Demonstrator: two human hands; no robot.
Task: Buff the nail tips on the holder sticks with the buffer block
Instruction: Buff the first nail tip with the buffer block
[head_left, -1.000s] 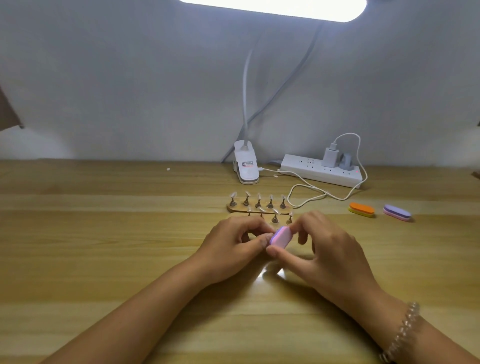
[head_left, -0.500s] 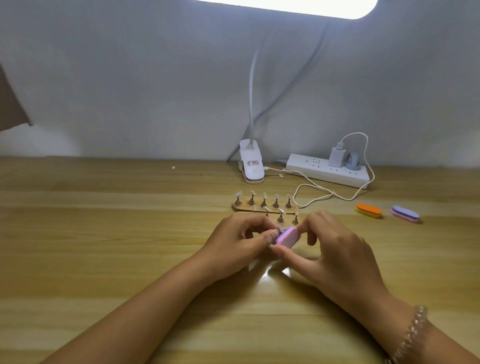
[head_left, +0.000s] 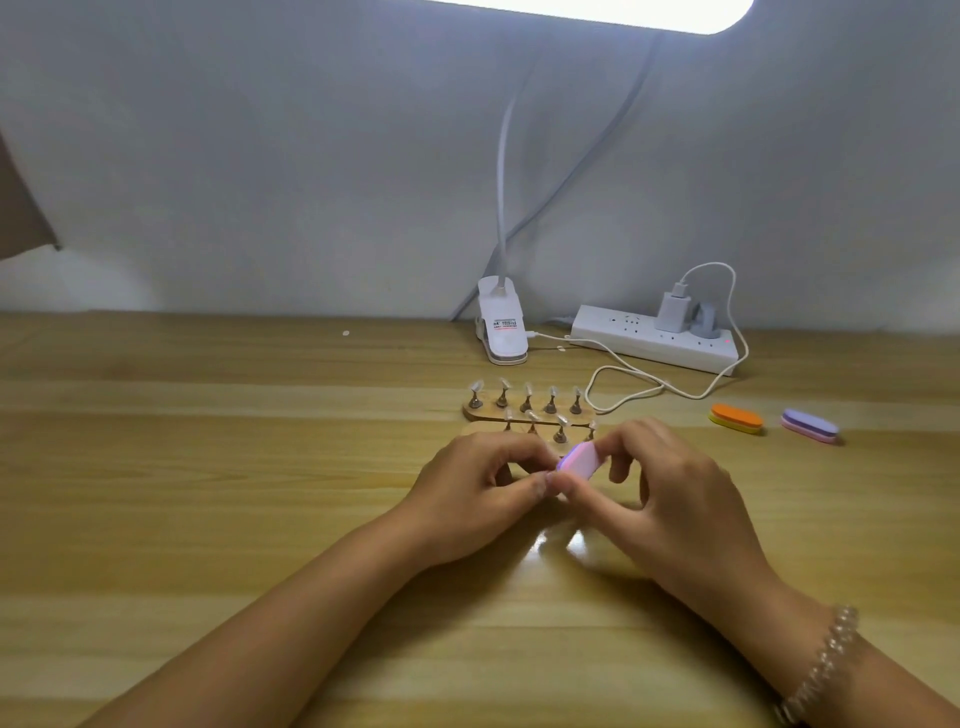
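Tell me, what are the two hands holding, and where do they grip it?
The right hand pinches a small pink oblong buffer block by its long sides. The left hand is closed on something hidden beneath it.

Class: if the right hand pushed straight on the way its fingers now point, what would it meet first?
Probably the left hand: the right hand, pinching the pink buffer block, points left toward it, fingertips nearly touching.

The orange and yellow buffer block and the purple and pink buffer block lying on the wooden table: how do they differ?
The orange and yellow buffer block lies nearer the hands; the purple and pink buffer block lies farther right. Their top layers differ, orange against purple, and their bottom layers, yellow against pink. Both are flat ovals, lying untouched on the wooden table.
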